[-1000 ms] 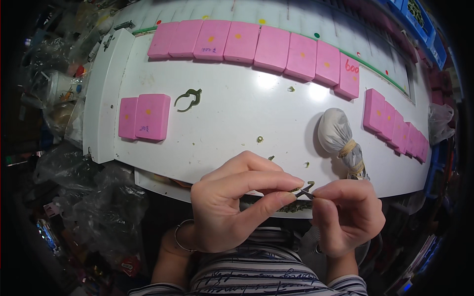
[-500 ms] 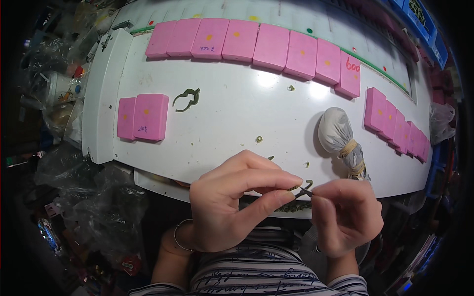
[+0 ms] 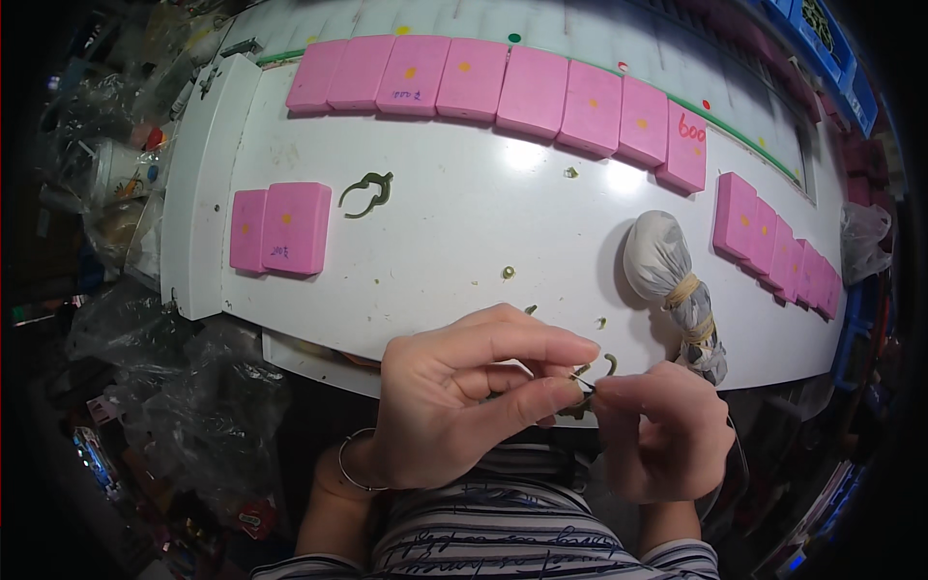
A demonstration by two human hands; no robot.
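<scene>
My left hand (image 3: 454, 401) is closed in a pinch above the table's near edge, thumb and forefinger on a small dark green clip (image 3: 610, 365) with a curved, hook-like end. The fingers hide most of it. Close against it is my right hand (image 3: 667, 430), its thumb and fingertips pinched on a thin dark pin or wire (image 3: 586, 384) that runs toward the left fingertips. That piece is too small to name surely. Another green clip (image 3: 369, 195), with two curved arms, lies on the white table (image 3: 435, 213) at the left.
Pink blocks stand in a row (image 3: 471, 79) along the back, more at the right (image 3: 737, 215), and two at the left (image 3: 292, 229). A bag-wrapped bundle (image 3: 657, 253) tied with bands lies near my right hand. Beyond a green edge is a white belt (image 3: 580, 39) with coloured dots.
My right hand has moved slightly left and down, closer to the left one. The coloured dots on the white belt have shifted left. The blocks and bundle stay put.
</scene>
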